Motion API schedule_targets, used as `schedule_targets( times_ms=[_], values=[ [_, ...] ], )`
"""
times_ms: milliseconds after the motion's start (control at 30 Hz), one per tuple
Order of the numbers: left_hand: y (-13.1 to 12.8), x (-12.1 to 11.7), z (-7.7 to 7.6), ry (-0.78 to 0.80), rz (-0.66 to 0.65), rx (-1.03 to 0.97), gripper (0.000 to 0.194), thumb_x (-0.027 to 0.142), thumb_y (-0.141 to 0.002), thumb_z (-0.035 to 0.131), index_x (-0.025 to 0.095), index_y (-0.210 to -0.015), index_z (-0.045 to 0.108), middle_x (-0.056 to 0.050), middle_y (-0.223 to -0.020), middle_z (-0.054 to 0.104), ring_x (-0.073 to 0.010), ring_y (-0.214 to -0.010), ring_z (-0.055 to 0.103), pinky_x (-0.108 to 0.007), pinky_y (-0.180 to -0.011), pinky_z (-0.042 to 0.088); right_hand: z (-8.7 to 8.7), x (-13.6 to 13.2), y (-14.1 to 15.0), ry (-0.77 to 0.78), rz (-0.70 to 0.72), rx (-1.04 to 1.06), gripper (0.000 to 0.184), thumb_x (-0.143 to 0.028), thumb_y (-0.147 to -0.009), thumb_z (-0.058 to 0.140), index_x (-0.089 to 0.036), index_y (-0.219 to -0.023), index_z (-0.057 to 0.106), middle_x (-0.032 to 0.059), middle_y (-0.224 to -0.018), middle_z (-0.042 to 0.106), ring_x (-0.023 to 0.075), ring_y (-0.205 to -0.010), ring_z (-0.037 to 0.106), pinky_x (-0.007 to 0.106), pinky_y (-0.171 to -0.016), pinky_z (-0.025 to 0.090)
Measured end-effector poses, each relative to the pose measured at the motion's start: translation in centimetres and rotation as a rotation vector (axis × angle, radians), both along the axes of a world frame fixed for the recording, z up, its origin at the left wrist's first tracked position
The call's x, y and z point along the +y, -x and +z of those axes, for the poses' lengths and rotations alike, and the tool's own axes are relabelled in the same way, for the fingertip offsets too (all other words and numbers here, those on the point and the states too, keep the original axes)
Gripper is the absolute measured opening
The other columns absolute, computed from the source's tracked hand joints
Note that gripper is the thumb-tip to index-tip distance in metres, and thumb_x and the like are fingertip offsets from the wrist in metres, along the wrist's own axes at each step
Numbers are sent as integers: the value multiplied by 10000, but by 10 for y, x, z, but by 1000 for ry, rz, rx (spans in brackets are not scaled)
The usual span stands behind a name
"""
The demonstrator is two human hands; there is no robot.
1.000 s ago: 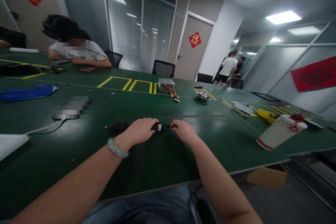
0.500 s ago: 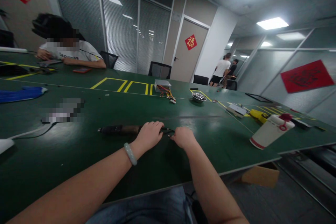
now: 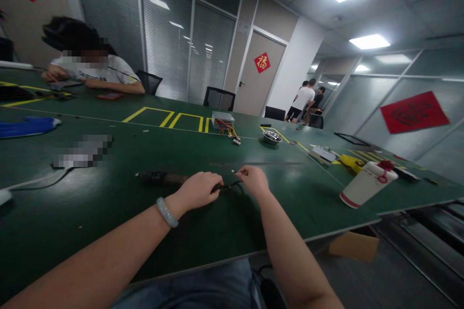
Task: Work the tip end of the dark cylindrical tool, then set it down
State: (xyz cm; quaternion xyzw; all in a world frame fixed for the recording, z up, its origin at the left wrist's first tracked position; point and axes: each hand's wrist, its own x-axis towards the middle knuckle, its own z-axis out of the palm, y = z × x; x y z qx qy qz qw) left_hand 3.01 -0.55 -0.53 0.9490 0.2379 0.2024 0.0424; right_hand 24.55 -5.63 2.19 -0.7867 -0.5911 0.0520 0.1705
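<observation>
A long black tool lies on the green table in front of me, its handle pointing left. My left hand, with a pale bangle on the wrist, is closed over the tool's right end. My right hand is raised slightly just right of it, fingers pinched on a small thin piece I cannot make out. A thin black wire runs between the two hands.
A white cylinder with red cap lies near the right table edge. A metal bowl, a small box with coloured wires and a yellow tool sit further back. A seated person works at far left; people stand by the doorway.
My right hand has lifted off the tool's end and moved slightly up, now pinching a small piece. My left hand stays on the tool. The camera has shifted a little.
</observation>
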Motion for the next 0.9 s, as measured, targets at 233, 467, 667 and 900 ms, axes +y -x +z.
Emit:
schedule_targets(
  times_ms=[233, 467, 667, 900],
  values=[
    [2, -5, 3, 22, 19, -24, 177, 312, -890, 532, 222, -1025, 603, -36, -966, 663, -197, -885, 616, -327, -800, 441, -2, -7, -2, 71, 267, 123, 158, -371, -763, 695, -248, -857, 725, -42, -768, 697, 98, -684, 616, 191, -580, 371],
    [-2, -2, 0, 6, 36, -10, 157, 368, -912, 538, 233, -943, 611, -18, -908, 659, -185, -842, 613, -306, -743, 418, -3, -9, 1, 78, 334, 151, 159, -352, -764, 686, -228, -858, 722, -32, -780, 697, 104, -704, 622, 192, -607, 393],
    [-4, 1, -3, -7, 42, -19, 189, 422, -905, 569, 239, -913, 619, -5, -896, 656, -182, -845, 609, -296, -725, 396, -6, -8, 4, 75, 360, 143, 149, -355, -755, 689, -237, -841, 721, -42, -770, 696, 98, -679, 610, 197, -596, 382],
    [-5, 2, -7, -15, 25, -24, 138, 370, -877, 618, 235, -908, 618, -6, -916, 654, -183, -863, 606, -299, -739, 390, -13, -10, 14, 65, 375, 126, 140, -354, -762, 676, -246, -838, 725, -39, -769, 688, 101, -676, 590, 202, -593, 372]
  ],
)
